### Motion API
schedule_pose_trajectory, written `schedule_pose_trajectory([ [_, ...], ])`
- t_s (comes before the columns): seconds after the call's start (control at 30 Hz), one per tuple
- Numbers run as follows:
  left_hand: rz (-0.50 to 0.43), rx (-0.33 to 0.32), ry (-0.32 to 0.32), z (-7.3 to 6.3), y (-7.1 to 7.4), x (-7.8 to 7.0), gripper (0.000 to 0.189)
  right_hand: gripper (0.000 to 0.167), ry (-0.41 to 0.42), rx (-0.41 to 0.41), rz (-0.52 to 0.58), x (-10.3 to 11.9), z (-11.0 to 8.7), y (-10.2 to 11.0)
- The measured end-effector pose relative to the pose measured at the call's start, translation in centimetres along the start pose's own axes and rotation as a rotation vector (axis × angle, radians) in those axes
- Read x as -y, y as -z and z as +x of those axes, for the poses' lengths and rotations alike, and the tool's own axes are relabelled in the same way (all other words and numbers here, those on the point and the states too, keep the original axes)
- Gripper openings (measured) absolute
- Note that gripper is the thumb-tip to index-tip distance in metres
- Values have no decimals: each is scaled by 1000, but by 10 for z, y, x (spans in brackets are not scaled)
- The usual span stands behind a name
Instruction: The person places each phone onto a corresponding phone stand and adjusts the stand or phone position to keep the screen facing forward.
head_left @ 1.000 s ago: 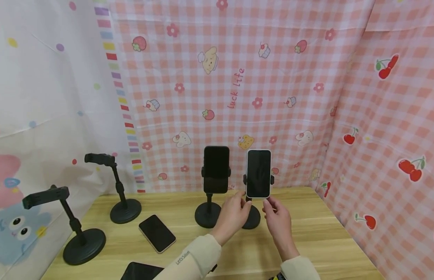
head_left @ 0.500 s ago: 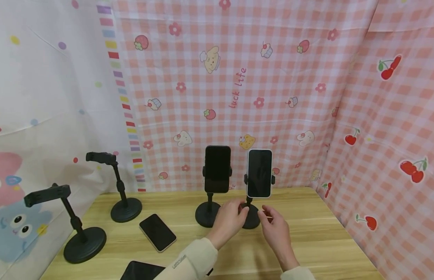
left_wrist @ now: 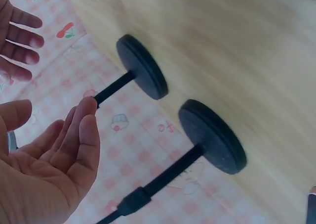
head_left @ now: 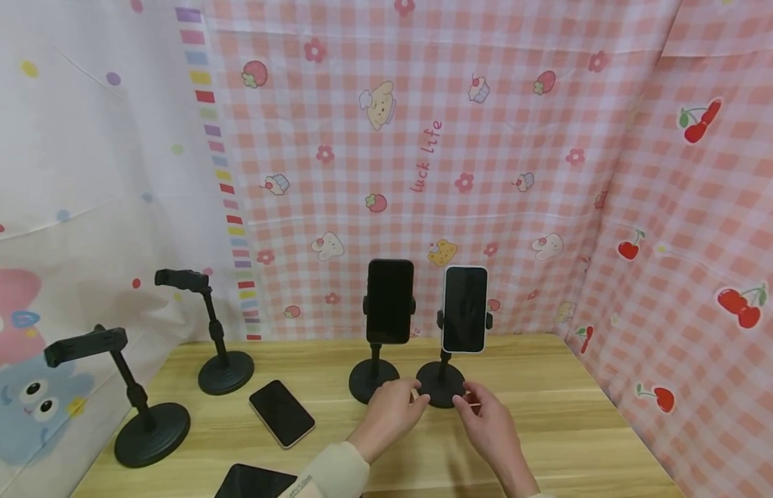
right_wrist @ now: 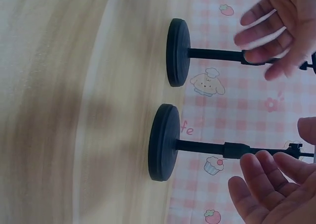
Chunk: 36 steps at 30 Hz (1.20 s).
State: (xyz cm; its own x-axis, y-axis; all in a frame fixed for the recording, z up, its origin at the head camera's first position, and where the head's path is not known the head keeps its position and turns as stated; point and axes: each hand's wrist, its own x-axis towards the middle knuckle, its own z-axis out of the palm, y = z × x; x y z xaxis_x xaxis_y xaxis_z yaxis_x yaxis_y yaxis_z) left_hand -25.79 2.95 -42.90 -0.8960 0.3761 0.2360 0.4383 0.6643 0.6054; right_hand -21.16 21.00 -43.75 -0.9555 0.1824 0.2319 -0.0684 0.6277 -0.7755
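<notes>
Both my left hand and my right hand have thumb and relaxed fingers apart; just beyond them, a black stand holds a white-edged phone upright

The worktop offers passage on the right; at the far side, the black phone's stand and white-rimmed phone's stand block the way, narrowly apart.

checked cloth: "luck life" | lower on cloth: "fe" | left sleeve: lettering too blurred to read
</notes>
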Motion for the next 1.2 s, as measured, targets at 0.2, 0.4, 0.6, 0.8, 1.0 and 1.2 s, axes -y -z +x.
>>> schedule_pose_trajectory([
  [0.2,120,84,42,-11,1,12,31,43,-12,82,-62,-4,-5,-1],
  [0.4,242,176,98,-22,5,27,28,43,26,180,-169,-6,-9,3],
  [0.6,303,221,73,-35,16,45,31,42,30,302,-236,-7,-10,5],
  [0.8,273,253,130,-46,30,60,38,38,109,363,-286,-10,-14,5],
  [1.0,277,242,204,-55,45,81,32,38,121,391,-358,-12,-16,1],
  [1.2,306,205,278,-60,58,97,28,39,61,449,-402,-9,-17,-2],
])
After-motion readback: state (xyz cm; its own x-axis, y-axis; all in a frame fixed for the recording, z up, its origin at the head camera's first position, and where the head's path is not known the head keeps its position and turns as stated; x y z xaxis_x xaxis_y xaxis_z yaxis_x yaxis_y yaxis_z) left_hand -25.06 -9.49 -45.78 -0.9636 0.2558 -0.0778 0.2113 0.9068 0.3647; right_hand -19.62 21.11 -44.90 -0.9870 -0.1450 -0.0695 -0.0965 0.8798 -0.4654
